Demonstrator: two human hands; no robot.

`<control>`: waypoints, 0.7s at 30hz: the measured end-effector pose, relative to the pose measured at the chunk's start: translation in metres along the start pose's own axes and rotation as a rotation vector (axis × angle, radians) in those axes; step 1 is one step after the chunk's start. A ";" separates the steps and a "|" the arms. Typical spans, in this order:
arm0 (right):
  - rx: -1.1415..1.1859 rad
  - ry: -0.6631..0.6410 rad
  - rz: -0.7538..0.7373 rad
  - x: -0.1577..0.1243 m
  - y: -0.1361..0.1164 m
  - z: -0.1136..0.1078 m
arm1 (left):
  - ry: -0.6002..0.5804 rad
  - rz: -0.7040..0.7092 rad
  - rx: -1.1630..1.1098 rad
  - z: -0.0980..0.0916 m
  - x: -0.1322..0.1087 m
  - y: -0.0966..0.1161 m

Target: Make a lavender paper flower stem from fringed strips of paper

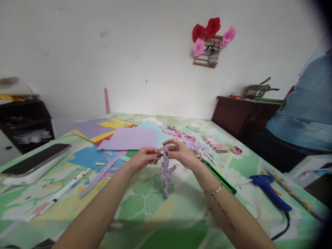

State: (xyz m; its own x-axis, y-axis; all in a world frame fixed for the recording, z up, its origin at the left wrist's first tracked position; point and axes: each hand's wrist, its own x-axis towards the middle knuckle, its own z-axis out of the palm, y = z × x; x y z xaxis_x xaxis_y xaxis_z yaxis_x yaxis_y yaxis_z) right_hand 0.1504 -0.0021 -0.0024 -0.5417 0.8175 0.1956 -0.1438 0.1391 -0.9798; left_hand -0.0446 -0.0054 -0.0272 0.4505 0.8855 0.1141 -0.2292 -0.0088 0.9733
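My left hand (143, 158) and my right hand (181, 154) meet over the middle of the table, both pinching the top of a lilac paper strip with cut petals (166, 174). The strip hangs down from my fingertips to the green patterned tablecloth (145, 204). A thin bracelet sits on my right wrist. Just behind my hands lie sheets of coloured paper (129, 138) in lilac, blue and yellow, along with pink and purple paper scraps (190, 140).
A blue glue gun (269, 190) with its cord lies at the right. A green and black stick (220, 178) lies by my right forearm. A phone (36, 159) rests at the left. A dark cabinet (243, 116) with pans stands at the right. Paper flowers (211, 38) hang on the wall.
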 end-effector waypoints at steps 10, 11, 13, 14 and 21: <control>0.086 0.046 -0.012 -0.001 -0.007 -0.007 | 0.426 0.133 -0.372 -0.021 0.008 0.004; 0.122 0.044 -0.017 -0.001 -0.009 -0.007 | 0.481 0.143 -0.365 -0.023 0.007 0.005; 0.194 0.027 -0.041 -0.002 -0.013 -0.009 | 0.495 0.109 -0.277 -0.023 0.005 0.008; 0.223 0.017 -0.056 -0.003 -0.014 -0.010 | 0.435 0.065 -0.212 -0.022 0.003 0.009; 0.307 -0.008 -0.143 -0.003 -0.013 -0.019 | -0.360 -0.263 0.147 0.000 -0.009 0.003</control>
State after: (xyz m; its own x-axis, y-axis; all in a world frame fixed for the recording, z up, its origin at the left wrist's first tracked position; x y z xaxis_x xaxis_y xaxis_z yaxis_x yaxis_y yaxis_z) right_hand 0.1694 0.0043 0.0084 -0.5047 0.7970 0.3319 -0.4610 0.0763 -0.8841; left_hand -0.0493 -0.0136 -0.0248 0.7532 0.6496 -0.1036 0.0458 0.1054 0.9934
